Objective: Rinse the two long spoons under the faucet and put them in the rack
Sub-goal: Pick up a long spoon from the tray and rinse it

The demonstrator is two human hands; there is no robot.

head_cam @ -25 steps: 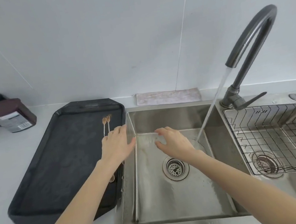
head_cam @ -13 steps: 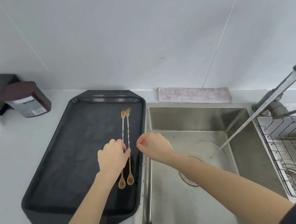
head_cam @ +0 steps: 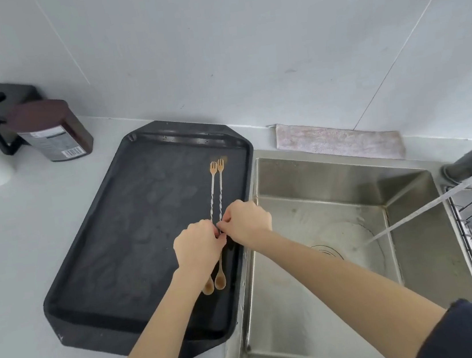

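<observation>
Black tray (head_cam: 112, 255), two long spoons (head_cam: 215, 193) side by side, bowls toward person, left hand (head_cam: 198, 246) and right hand (head_cam: 246, 222) pinching their shafts

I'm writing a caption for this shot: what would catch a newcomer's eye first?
Both hands, left hand and right hand, meet at the middle of two long spoons lying side by side on the black tray left of the sink. Each spoon has a fork end pointing to the wall and a bowl end near the person. At right, a slanting water stream pours into the steel basin.
</observation>
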